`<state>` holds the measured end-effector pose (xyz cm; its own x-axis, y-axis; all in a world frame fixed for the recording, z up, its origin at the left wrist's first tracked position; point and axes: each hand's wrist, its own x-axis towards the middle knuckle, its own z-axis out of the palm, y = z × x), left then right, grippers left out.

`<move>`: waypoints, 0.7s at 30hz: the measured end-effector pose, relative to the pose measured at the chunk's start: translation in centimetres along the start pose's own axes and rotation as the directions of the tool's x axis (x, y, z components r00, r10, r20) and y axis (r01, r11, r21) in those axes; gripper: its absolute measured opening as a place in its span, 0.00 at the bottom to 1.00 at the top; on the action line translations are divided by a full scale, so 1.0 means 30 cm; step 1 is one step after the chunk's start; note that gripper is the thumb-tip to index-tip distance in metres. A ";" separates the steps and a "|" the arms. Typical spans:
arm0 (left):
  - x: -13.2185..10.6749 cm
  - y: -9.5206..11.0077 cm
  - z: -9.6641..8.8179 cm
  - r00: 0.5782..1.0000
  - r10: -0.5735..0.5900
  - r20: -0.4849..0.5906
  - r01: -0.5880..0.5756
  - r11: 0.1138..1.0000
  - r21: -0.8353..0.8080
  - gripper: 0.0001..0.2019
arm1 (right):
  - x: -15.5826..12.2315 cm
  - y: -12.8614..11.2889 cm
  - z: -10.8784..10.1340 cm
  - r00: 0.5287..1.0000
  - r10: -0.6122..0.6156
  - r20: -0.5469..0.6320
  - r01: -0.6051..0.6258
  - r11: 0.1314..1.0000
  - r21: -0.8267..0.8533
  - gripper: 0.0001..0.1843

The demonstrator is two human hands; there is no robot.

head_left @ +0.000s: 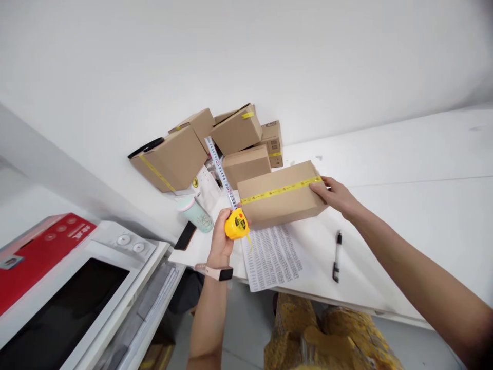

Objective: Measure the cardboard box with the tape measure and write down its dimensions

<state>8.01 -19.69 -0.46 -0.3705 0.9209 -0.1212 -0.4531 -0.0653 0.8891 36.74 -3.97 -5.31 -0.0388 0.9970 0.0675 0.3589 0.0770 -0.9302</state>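
Note:
My left hand (221, 234) is closed around a yellow tape measure (236, 224). Its white blade (221, 174) sticks out away from me, past the left end of a cardboard box (283, 198). The box has yellow printed tape along its side and is tilted over the table. At its right end my right hand (334, 195) grips the corner, thumb on the near face and fingers behind. Under the box lies a printed sheet (271, 257), partly covered. A black-capped pen (337, 257) rests on the table to the right of the sheet.
Several cardboard boxes (171, 159) are piled against the wall at the back left. A mint tumbler (196, 214) and a black phone-like slab (185, 236) are at the table's left edge. Further left stands a microwave (73, 303) with a red box (46, 246) on top.

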 end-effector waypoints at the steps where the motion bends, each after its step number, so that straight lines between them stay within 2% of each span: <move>1: -0.018 -0.005 0.024 1.000 0.007 0.000 -0.007 0.999 -0.054 0.15 | 0.028 0.002 0.011 1.000 0.012 -0.015 -0.012 0.999 -0.034 0.37; 3: -0.075 -0.030 0.070 0.999 -0.052 0.012 0.053 0.987 -0.150 0.13 | 0.076 0.000 0.023 0.998 -0.031 -0.054 0.023 0.989 -0.147 0.38; 5: -0.141 -0.072 0.118 0.981 -0.190 0.040 0.195 0.961 -0.197 0.12 | 0.118 -0.017 0.027 0.986 -0.135 -0.094 0.107 0.960 -0.258 0.37; 8: -0.209 -0.149 0.197 0.911 -0.398 0.108 0.412 0.886 -0.212 0.11 | 0.177 -0.067 0.035 0.953 -0.283 -0.110 0.240 0.923 -0.300 0.29; 10: -0.222 -0.195 0.250 0.869 -0.478 0.127 0.495 0.842 -0.214 0.10 | 0.216 -0.111 0.047 0.946 -0.318 -0.062 0.291 0.918 -0.269 0.24; 13: -0.204 -0.232 0.314 0.839 -0.526 0.138 0.544 0.820 -0.179 0.13 | 0.269 -0.171 0.080 0.954 -0.293 0.058 0.299 0.933 -0.202 0.22; 17: -0.167 -0.227 0.362 0.847 -0.502 0.173 0.526 0.839 -0.142 0.16 | 0.325 -0.216 0.136 0.934 -0.294 0.204 0.319 0.942 -0.100 0.23; 21: -0.131 -0.211 0.387 0.827 -0.536 0.168 0.557 0.822 -0.120 0.18 | 0.356 -0.226 0.186 0.914 -0.326 0.241 0.352 0.933 -0.073 0.24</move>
<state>21.76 -18.43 -0.49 0.0724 0.8612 -0.5030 -0.6762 0.4131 0.6100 28.70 6.08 -0.30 -0.3775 0.8834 0.2776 0.3892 0.4234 -0.8181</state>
